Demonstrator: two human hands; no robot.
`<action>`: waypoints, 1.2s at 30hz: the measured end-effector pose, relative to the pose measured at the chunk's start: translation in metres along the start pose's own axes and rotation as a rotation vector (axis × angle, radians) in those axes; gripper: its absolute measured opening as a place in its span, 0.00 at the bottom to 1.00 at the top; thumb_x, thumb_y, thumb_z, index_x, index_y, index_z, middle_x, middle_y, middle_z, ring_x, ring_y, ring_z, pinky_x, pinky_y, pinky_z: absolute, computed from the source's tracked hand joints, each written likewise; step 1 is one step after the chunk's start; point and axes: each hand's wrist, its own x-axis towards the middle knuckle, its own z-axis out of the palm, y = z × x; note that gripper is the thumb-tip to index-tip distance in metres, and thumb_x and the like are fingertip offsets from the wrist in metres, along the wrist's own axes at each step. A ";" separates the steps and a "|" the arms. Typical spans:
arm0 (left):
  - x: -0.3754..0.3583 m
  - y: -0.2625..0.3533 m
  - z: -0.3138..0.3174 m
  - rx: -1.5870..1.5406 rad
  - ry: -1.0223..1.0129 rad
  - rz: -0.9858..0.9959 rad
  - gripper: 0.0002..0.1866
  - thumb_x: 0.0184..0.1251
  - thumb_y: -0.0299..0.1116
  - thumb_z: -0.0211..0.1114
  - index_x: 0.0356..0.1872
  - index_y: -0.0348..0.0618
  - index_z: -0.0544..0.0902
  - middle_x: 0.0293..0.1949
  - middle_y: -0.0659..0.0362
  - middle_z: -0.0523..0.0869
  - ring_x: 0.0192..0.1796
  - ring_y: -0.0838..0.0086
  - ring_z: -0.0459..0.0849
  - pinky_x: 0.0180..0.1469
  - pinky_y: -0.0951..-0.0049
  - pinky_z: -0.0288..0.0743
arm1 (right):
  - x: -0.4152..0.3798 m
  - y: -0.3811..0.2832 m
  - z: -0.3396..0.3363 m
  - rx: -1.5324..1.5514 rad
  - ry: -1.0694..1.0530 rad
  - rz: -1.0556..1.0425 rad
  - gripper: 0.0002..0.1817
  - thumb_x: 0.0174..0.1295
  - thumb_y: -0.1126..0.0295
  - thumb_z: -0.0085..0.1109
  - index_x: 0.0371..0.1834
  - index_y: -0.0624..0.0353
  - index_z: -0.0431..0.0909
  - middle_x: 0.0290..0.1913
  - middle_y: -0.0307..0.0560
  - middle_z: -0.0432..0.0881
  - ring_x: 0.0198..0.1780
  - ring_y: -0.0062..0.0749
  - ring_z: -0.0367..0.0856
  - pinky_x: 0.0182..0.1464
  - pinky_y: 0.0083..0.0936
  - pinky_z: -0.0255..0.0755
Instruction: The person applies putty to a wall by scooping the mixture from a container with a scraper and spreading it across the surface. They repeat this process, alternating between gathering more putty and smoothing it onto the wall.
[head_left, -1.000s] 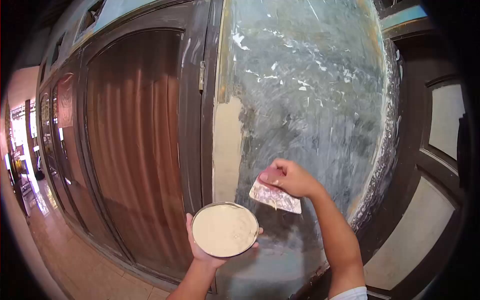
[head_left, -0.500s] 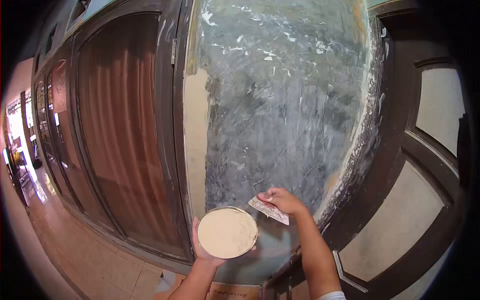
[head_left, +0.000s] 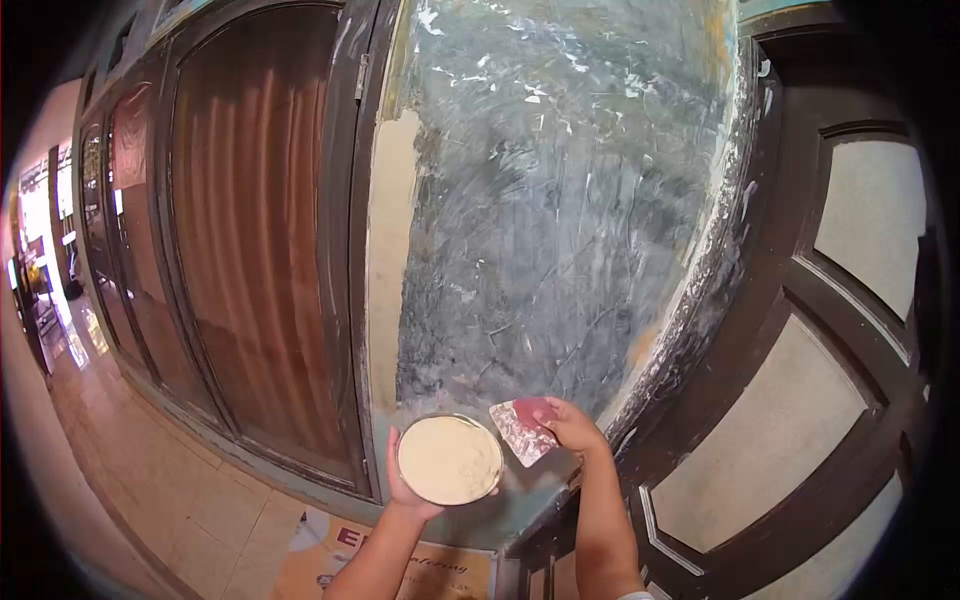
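Observation:
My left hand point(head_left: 408, 490) is wrapped round the underside and left edge of a round container of cream-coloured putty point(head_left: 450, 462). Its surface is nearly level, a little rough at the right. Just right of the container, my right hand point(head_left: 574, 428) grips a flat red scraper point(head_left: 526, 430) between thumb and fingers. White residue coats much of the blade. The scraper is apart from both the container and the wall. Behind both hands stands a patchy grey-green wall point(head_left: 540, 230), with a smooth cream strip point(head_left: 392, 240) down its left side.
A dark framed window with a reddish-brown curtain point(head_left: 255, 240) is at the left. To the right is a dark panelled door point(head_left: 790, 290). Below, a printed sheet point(head_left: 440, 572) lies on the tiled floor point(head_left: 215, 500).
My right hand has turned the scraper so more of its flat red face shows. The container has shifted slightly, and the view has tilted, bringing more of the printed sheet into sight.

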 end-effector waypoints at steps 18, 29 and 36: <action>0.026 0.060 -0.013 0.234 0.134 0.094 0.60 0.64 0.88 0.39 0.79 0.43 0.68 0.76 0.35 0.71 0.70 0.21 0.73 0.62 0.17 0.72 | -0.033 -0.061 0.080 -0.595 0.176 -0.501 0.18 0.64 0.86 0.59 0.54 0.61 0.90 0.54 0.55 0.91 0.58 0.51 0.88 0.62 0.37 0.80; 0.029 0.080 -0.012 0.269 0.130 0.075 0.59 0.64 0.88 0.38 0.78 0.47 0.70 0.77 0.39 0.71 0.73 0.27 0.73 0.65 0.12 0.66 | -0.027 -0.055 0.095 -0.832 0.207 -0.673 0.30 0.51 0.91 0.56 0.57 0.54 0.90 0.60 0.48 0.87 0.68 0.52 0.79 0.72 0.41 0.74; 0.035 0.085 -0.009 0.288 0.158 0.065 0.59 0.64 0.89 0.37 0.77 0.46 0.71 0.76 0.40 0.73 0.73 0.28 0.74 0.63 0.12 0.68 | -0.022 -0.051 0.101 -0.882 0.235 -0.687 0.31 0.50 0.90 0.58 0.57 0.52 0.89 0.60 0.47 0.86 0.70 0.53 0.77 0.73 0.43 0.74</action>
